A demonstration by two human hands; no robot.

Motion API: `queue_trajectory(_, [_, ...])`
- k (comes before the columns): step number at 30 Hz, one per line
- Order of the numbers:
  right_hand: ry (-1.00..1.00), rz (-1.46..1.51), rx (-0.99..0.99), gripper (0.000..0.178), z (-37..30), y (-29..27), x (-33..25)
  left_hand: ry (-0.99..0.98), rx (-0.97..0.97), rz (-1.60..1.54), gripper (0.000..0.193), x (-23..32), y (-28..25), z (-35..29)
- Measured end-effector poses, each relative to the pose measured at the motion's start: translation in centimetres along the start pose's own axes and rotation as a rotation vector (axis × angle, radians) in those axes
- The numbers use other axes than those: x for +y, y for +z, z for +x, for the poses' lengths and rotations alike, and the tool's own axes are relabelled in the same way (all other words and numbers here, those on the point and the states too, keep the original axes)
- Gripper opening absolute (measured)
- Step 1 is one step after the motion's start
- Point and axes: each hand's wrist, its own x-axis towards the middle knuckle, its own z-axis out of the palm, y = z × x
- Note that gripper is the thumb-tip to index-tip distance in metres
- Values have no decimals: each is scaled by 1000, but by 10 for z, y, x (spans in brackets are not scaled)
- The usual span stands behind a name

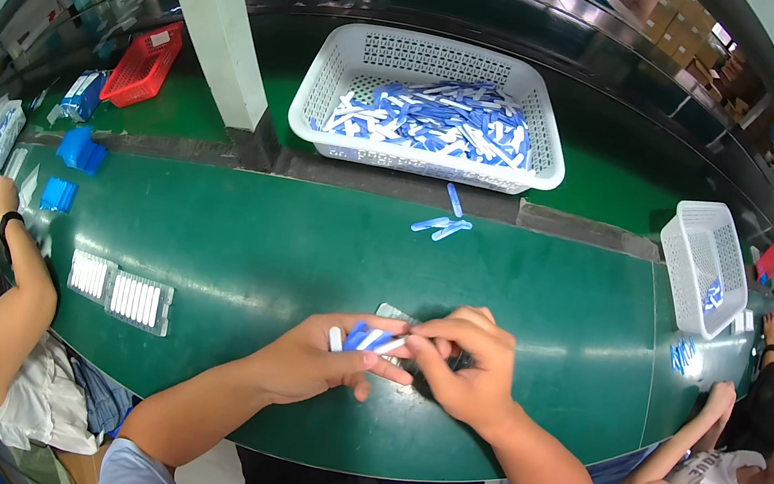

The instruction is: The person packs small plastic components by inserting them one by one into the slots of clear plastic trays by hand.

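Several small flat blue and white plastic sticks lie across the fingers of my left hand, which is closed loosely around them. My right hand meets it from the right, thumb and fingertips pinched at the end of one white stick. Motion blurs the sticks a little, and I cannot tell their exact kind. Under my hands a clear plastic tray rests on the green table, mostly hidden. Three loose blue sticks lie farther off, near the table's back ledge.
A white basket heaped with sticks stands beyond the ledge. Filled clear trays lie at left, with blue stacks behind them. Another white basket and loose blue pieces are at right. Co-workers sit on both sides; a post rises back left.
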Motion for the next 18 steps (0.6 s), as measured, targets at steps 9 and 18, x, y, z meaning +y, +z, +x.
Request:
queue_trajectory(9, [-27,309,152,16,-5,-13,10,386,388,418,13,3,-30,6])
queue_trajectory(18, [190,354,291,20,-9,-8,10,583,352,1453,55,5,-8,3])
